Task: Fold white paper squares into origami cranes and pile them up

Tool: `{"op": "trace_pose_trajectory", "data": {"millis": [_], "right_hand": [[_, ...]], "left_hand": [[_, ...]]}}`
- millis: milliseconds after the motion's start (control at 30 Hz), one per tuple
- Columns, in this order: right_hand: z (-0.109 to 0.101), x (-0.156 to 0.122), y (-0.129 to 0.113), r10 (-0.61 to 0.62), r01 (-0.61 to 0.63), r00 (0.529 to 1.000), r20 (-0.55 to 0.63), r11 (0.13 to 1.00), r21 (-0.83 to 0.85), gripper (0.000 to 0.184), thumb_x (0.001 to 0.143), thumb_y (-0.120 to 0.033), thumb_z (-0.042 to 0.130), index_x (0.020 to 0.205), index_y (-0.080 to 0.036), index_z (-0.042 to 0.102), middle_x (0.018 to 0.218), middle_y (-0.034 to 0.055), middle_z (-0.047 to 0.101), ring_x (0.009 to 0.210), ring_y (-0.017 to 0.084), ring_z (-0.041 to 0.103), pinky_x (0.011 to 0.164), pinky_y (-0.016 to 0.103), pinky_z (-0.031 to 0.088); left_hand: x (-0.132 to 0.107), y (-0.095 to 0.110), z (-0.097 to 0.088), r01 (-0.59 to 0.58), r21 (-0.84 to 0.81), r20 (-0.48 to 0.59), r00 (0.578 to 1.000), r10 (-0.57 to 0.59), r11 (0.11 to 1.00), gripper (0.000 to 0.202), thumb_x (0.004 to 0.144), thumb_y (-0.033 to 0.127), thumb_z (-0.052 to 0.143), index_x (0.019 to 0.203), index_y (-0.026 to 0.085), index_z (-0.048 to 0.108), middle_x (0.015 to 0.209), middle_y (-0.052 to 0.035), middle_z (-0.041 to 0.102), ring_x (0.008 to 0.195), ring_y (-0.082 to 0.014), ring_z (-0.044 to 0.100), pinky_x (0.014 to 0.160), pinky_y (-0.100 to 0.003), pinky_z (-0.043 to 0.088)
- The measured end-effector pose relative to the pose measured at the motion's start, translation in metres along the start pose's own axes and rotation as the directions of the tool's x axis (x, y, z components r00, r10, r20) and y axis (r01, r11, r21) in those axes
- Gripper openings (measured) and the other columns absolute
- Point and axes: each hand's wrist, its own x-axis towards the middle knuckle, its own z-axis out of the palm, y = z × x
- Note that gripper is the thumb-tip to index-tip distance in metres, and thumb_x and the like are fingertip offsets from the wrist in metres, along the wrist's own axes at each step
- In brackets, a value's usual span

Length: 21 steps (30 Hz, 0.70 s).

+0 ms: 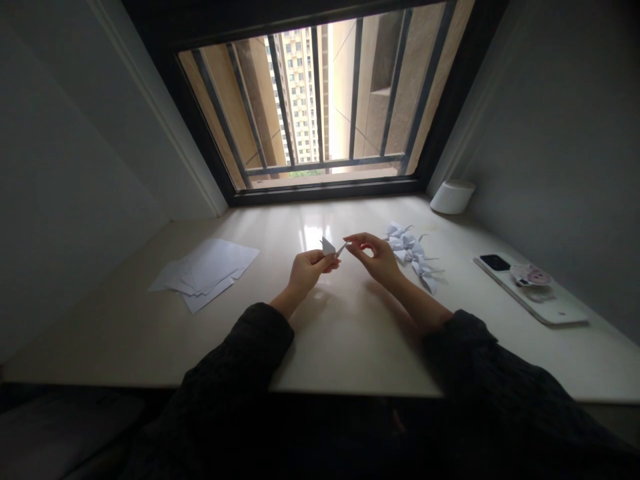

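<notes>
Between my two hands, above the middle of the white sill, is a folded white paper crane (328,246). My left hand (311,269) is closed on its body, thumb on top. With thumb and forefinger, my right hand (373,255) pinches the thin pointed end that sticks out to the right. Just beyond my right hand lies a cluster of several folded paper cranes (411,251), some overlapping. To the left, apart from my left hand, loose sheets of white paper (213,270) lie in a fanned stack.
A white phone (533,293) with a round cartoon grip lies at the right. Near the window's right corner stands a small white cylinder-like object (453,197). The barred window (320,107) is at the back, with walls on both sides. The sill's front edge (350,392) is close to me.
</notes>
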Motion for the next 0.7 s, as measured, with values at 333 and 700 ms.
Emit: {"op": "trace_pose_trajectory", "data": {"millis": [333,700], "right_hand": [[-0.0029,0.0002,-0.0014,-0.061,0.062,0.998,0.03,0.997,-0.052,0.02,0.08,-0.036,0.061,0.094,-0.024,0.068,0.081,0.0018,0.067,0.078,0.018,0.061,0.074,0.034,0.045],[-0.0077,-0.0005,-0.0094,-0.144,0.153,0.987,0.072,0.98,-0.131,0.015,0.082,-0.033,0.059,0.093,-0.026,0.064,0.083,0.0023,0.066,0.079,0.019,0.06,0.078,0.037,0.045]], "left_hand": [[0.0012,-0.0015,-0.0012,0.01,-0.006,0.01,1.0,-0.01,1.0,0.034,0.066,0.044,0.074,0.081,0.013,0.072,0.081,-0.0107,0.073,0.072,-0.0186,0.068,0.072,-0.032,0.053],[0.001,0.0001,-0.0023,-0.053,0.076,0.007,0.999,0.053,0.996,0.033,0.065,0.045,0.074,0.079,0.015,0.072,0.076,-0.0093,0.073,0.07,-0.0191,0.068,0.068,-0.031,0.053]]}}
